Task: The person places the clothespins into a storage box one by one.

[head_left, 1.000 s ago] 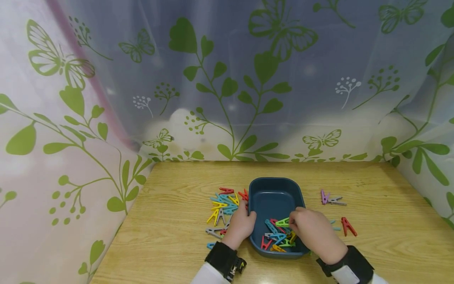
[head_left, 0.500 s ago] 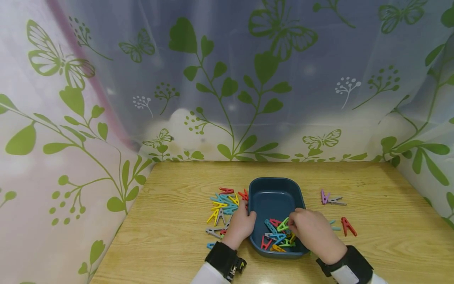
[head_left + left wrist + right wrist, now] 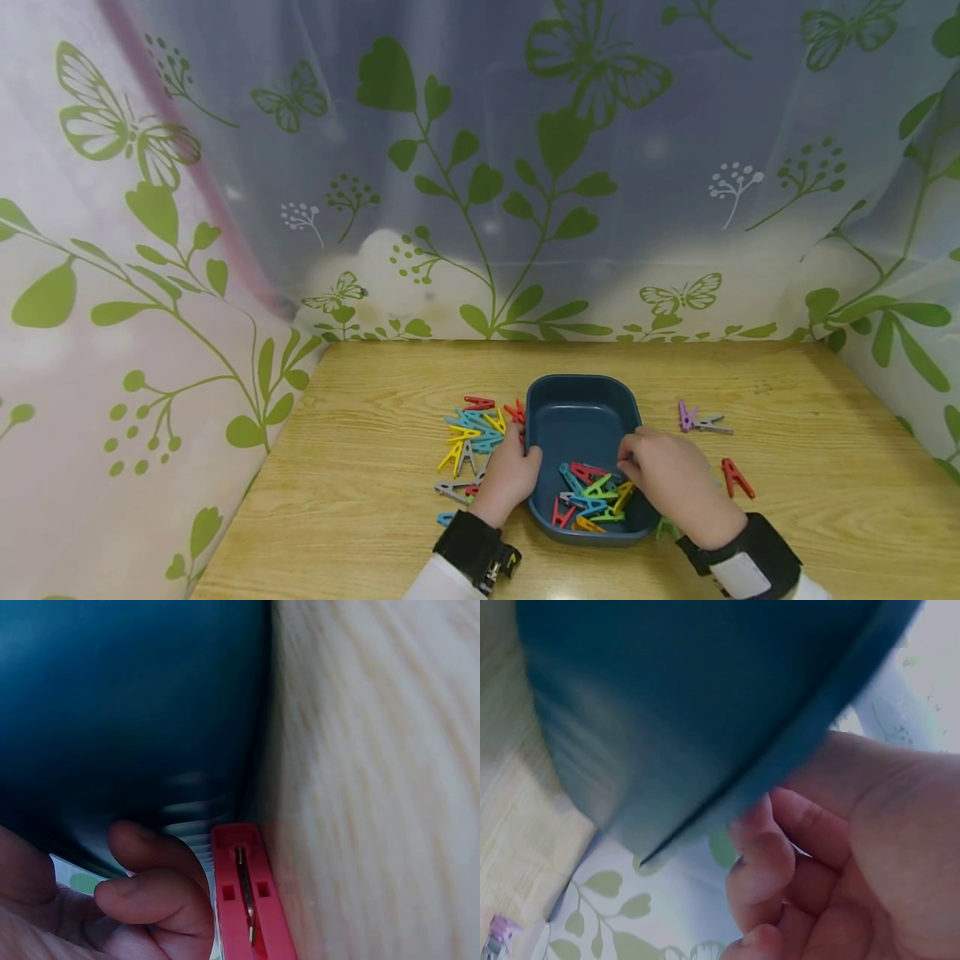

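A dark blue plastic tub (image 3: 577, 429) stands on the table with several coloured clothespins in its near half. My left hand (image 3: 512, 475) grips its left rim, thumb over the edge and fingers outside, as the left wrist view also shows. Beside those fingers lies a pink-red clothespin (image 3: 253, 892). My right hand (image 3: 671, 475) is over the tub's right rim, fingers loosely bent and nothing visible between them; the rim hides its thumb and index tips in the right wrist view. A light green clothespin (image 3: 597, 486) lies on the pile inside, left of the right fingertips.
Loose clothespins (image 3: 461, 435), several of them, lie left of the tub on the wooden table (image 3: 360, 467). To its right are a purple clothespin (image 3: 686, 416), a grey one (image 3: 713, 425) and a red one (image 3: 737, 478). A leaf-patterned curtain (image 3: 480, 208) hangs behind.
My right hand has let go of the light green clothespin, which now lies among the others in the tub, and has moved slightly right. The left hand has stayed at the rim.
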The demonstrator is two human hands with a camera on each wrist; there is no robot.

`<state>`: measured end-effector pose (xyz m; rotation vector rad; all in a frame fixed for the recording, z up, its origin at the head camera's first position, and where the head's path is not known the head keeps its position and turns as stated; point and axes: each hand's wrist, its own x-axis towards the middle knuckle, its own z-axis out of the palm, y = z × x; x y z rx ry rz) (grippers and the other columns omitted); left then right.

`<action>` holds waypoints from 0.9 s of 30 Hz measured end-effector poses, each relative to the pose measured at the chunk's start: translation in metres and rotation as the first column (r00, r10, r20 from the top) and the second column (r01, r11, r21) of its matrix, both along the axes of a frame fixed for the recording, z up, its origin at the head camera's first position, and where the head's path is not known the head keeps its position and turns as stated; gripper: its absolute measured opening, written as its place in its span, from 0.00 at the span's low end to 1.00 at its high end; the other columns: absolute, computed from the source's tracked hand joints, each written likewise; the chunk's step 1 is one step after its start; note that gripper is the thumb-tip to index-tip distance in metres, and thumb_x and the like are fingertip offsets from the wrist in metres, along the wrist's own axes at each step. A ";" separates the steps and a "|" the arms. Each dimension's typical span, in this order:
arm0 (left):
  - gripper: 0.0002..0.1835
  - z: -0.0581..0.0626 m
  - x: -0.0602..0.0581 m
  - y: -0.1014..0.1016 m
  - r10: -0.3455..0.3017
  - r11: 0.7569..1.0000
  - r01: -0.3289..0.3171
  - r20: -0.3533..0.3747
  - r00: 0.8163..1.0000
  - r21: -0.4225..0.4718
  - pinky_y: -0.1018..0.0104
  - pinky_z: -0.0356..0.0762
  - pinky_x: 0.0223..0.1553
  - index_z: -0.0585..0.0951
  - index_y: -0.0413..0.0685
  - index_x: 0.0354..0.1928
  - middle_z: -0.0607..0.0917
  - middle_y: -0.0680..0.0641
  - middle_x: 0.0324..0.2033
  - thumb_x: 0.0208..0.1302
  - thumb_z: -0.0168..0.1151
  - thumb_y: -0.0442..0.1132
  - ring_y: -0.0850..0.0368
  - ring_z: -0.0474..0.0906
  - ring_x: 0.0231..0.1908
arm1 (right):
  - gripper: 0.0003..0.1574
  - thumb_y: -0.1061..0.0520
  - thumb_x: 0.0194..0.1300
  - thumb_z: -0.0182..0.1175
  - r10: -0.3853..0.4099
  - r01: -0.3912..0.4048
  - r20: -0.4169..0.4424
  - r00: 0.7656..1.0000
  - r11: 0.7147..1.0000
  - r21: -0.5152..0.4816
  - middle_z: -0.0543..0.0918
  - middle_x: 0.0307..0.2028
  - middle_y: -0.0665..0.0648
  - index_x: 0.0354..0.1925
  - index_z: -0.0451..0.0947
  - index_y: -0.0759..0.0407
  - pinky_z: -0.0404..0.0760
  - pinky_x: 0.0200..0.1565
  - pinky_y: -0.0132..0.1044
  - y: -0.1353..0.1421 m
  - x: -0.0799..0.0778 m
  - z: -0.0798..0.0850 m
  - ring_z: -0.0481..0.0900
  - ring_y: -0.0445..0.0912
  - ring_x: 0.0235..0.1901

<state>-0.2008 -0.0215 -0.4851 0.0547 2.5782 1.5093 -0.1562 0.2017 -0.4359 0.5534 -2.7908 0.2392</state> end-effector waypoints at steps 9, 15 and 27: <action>0.21 0.000 0.000 0.001 0.002 1.000 -0.002 0.008 1.000 -0.009 0.53 0.79 0.44 0.69 0.38 0.66 0.82 0.37 0.48 0.75 0.51 0.39 0.50 0.80 0.44 | 0.06 0.60 0.59 0.75 -0.084 0.084 -0.012 0.996 0.995 -0.051 0.79 0.24 0.48 0.32 0.85 0.56 0.72 0.23 0.35 0.027 -0.011 0.010 0.74 0.38 0.20; 0.21 0.000 0.000 0.001 0.006 1.000 -0.006 -0.002 1.000 -0.009 0.55 0.78 0.42 0.69 0.38 0.65 0.82 0.40 0.44 0.75 0.52 0.39 0.51 0.80 0.42 | 0.04 0.63 0.62 0.71 -0.133 0.130 -0.026 0.991 0.987 -0.090 0.82 0.27 0.54 0.32 0.84 0.59 0.75 0.25 0.39 0.048 -0.015 0.016 0.76 0.42 0.22; 0.22 0.000 0.000 0.001 0.009 1.000 -0.009 -0.007 1.000 -0.006 0.57 0.77 0.39 0.69 0.38 0.65 0.82 0.41 0.41 0.75 0.53 0.39 0.52 0.80 0.39 | 0.07 0.63 0.67 0.65 -0.263 0.278 0.126 0.957 0.953 -0.122 0.83 0.28 0.60 0.37 0.83 0.69 0.72 0.23 0.40 0.094 -0.034 0.005 0.75 0.45 0.21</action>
